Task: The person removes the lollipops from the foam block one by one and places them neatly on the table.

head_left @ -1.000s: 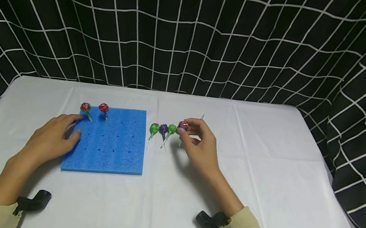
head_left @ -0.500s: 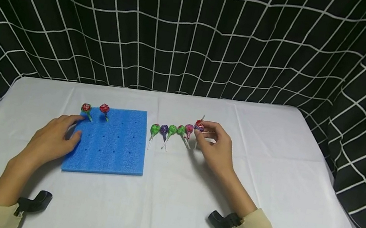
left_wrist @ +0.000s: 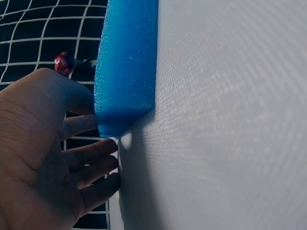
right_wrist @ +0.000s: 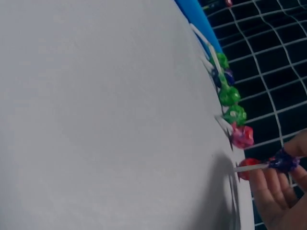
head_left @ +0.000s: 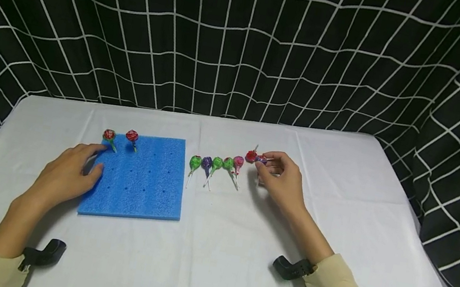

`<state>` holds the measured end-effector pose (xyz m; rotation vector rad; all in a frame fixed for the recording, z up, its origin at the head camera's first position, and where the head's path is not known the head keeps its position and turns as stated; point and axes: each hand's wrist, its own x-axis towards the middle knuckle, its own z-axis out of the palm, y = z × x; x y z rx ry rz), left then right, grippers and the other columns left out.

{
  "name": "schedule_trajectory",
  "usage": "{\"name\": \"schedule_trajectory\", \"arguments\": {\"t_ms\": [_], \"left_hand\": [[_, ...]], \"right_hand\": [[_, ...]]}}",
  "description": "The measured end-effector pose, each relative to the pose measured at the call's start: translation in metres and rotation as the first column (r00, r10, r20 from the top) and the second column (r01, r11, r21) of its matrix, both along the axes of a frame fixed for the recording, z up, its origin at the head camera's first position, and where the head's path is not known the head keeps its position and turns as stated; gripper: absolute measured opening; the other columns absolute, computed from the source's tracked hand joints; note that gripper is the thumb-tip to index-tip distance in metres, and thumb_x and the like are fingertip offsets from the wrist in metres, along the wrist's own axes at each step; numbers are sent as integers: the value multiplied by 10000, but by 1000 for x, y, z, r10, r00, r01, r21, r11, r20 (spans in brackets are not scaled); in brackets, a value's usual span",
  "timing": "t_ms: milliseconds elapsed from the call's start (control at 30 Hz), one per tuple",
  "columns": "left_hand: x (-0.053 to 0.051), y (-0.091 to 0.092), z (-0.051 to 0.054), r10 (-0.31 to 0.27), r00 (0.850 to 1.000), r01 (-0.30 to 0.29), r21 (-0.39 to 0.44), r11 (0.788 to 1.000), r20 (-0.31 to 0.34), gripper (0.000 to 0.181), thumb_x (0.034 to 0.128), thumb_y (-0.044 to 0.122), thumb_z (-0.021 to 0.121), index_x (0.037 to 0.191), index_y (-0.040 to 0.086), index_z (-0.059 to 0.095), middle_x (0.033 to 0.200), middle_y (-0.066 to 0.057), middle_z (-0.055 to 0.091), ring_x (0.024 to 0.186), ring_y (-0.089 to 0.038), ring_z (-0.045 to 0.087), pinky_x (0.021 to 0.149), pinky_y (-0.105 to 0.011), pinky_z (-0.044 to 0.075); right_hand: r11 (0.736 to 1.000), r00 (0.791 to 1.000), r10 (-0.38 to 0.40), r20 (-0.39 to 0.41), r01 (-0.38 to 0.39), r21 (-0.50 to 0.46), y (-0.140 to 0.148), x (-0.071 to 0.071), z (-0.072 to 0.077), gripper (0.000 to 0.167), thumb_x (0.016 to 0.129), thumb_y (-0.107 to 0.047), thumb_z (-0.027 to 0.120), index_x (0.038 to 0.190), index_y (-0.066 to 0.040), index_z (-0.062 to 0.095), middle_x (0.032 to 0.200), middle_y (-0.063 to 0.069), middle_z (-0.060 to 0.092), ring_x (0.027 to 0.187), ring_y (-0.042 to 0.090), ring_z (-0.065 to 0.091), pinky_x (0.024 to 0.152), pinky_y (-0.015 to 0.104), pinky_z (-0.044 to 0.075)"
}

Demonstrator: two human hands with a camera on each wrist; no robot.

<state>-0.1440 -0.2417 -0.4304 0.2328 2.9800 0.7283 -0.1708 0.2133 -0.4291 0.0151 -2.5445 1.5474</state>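
A purple lollipop [head_left: 261, 159] is pinched between the thumb and fingers of my right hand [head_left: 284, 180]; its white stick points away from the hand in the right wrist view. Just left of it, a red lollipop [head_left: 250, 156] lies on the table, its stick toward the back. My left hand [head_left: 65, 174] rests at the left edge of a blue foam board [head_left: 134, 198] dotted with small holes, fingers spread and loosely bent. Two red lollipops, the left one [head_left: 109, 135] and the right one [head_left: 132, 136], stand upright in the board's back row.
Between the board and my right hand lies a row of lollipops: a green one [head_left: 195, 162], a purple one [head_left: 207, 162], two more green ones and a pink one [head_left: 238, 162]. A white cloth [head_left: 228, 265] covers the table. Black netted curtain [head_left: 238, 38] hangs behind.
My right hand has moved right with the purple lollipop, uncovering the pink lollipop and then the red one. The left hand and the board have stayed in place.
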Motion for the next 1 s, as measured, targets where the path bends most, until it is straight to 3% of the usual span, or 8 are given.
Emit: {"name": "schedule_trajectory", "arguments": {"t_ms": [133,367,633,867,1000], "left_hand": [[0,0,0,4,1000,-4,-4,1000,-2,559,1055,252,541,1550,5,466,1567,-337,467,1459,-580,407,1135,-797,360],[-1,0,-1,6,1000,-6,-12,1000,7,560,1058,250,540,1557,10,458,1572,-335,461,1464,-576,404,1134,-797,363],[-2,1,-1,3,1000,-3,-15,1000,-1,551,1058,248,534,1553,14,466,1573,-328,467,1468,-570,407,1139,-789,364],[-1,2,-1,6,1000,-6,-9,1000,-4,552,1059,258,531,1551,15,470,1566,-330,474,1459,-570,416,1118,-795,379],[-1,2,-1,7,1000,-7,-8,1000,-10,549,1058,250,529,1549,11,470,1565,-331,474,1458,-568,417,1117,-795,379]], "right_hand": [[997,999,14,39,-16,71,4,-6,2,287,973,-132,738,1214,19,698,1033,213,729,766,16,677,684,135,581],[974,997,26,66,-40,224,5,-17,4,285,967,-166,726,1206,-11,711,1065,185,747,884,192,713,708,171,510],[970,991,22,134,-54,238,8,-23,0,286,979,-182,718,1211,-15,720,1036,215,769,674,80,674,616,199,500],[936,997,19,81,-46,350,8,-25,-4,276,953,-178,741,1159,6,752,1034,198,786,903,274,744,726,253,502],[937,996,22,88,-51,346,8,-25,-4,295,951,-180,740,1169,19,747,1063,209,787,951,315,756,751,260,515]]}}
